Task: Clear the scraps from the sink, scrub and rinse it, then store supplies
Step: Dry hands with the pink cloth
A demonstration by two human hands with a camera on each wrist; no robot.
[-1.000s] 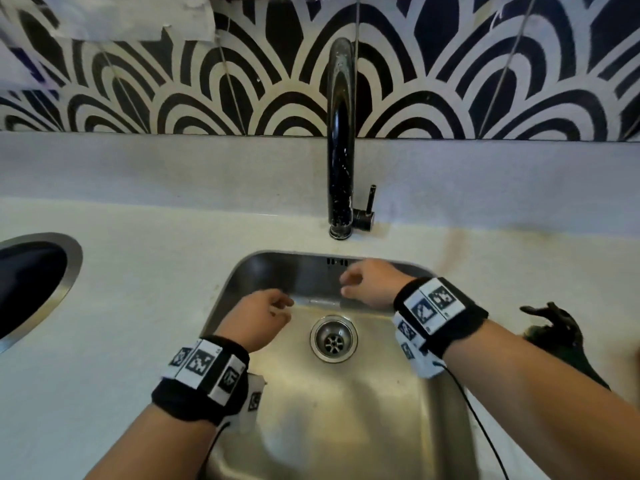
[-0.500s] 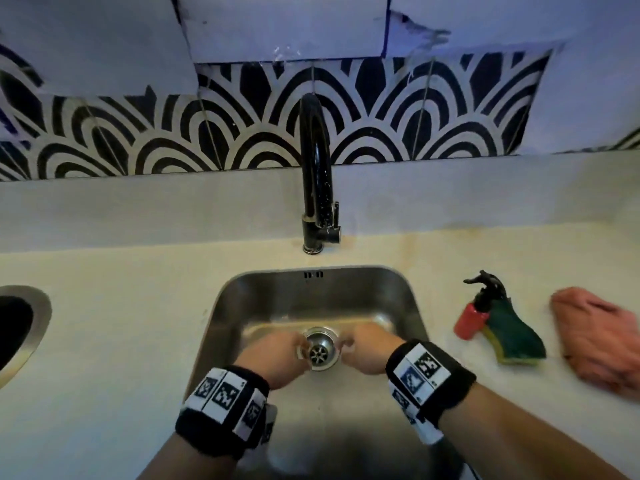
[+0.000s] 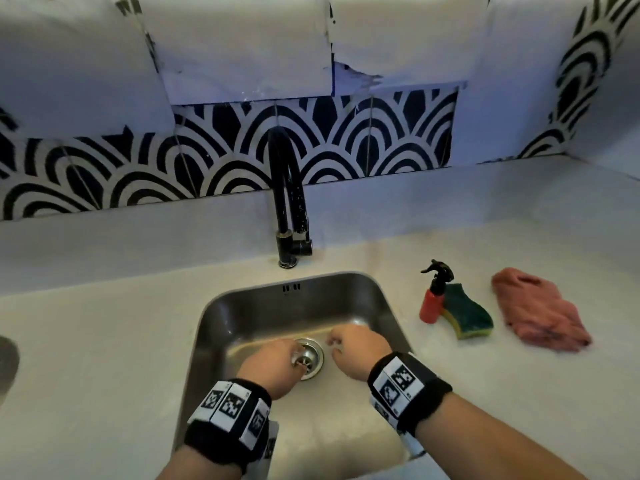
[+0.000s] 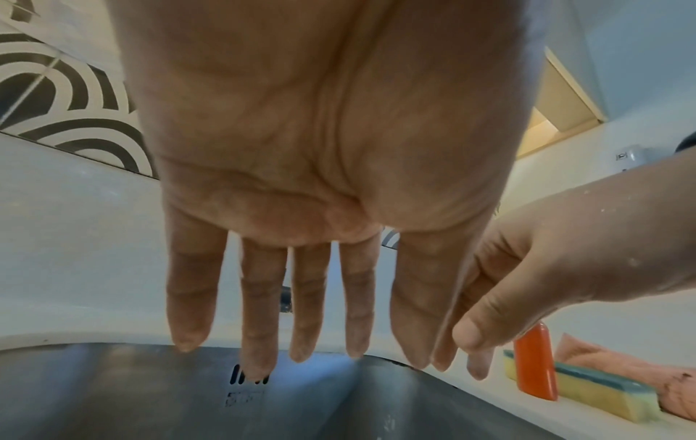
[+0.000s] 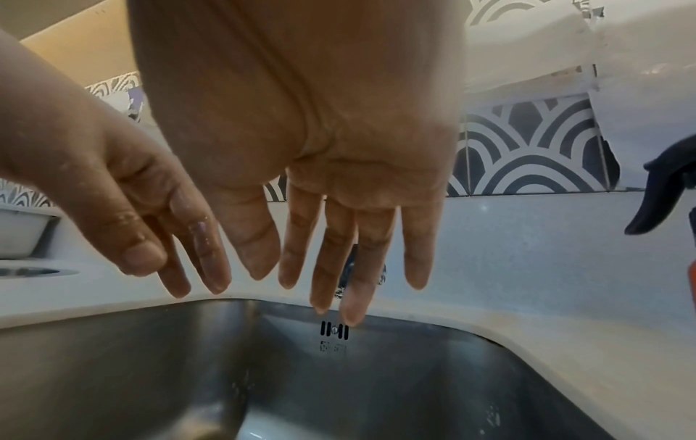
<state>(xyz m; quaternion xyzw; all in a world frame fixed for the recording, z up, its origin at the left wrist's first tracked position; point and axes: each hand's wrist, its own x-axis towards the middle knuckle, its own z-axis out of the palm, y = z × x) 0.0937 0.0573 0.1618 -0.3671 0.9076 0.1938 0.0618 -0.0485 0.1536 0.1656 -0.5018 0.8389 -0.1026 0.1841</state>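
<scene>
Steel rectangular sink (image 3: 221,317): left hand (image 3: 268,367) and right hand (image 3: 356,351), fingers straight and spread, flank round metal drain (image 3: 311,358); contact seemingly none.

Steel sink (image 3: 242,317) sunk into the pale surface (image 3: 104,323), red spray bottle (image 3: 431,303) upright, touching a green-yellow sponge (image 3: 467,315), pink cloth (image 3: 538,320) crumpled just beside.

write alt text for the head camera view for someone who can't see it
Seen from above, a person's left hand and right hand reach down into a steel sink, either side of its drain. A black faucet rises behind the sink; to its right on the pale counter sit a red spray bottle, a green sponge and a pink cloth.
</scene>
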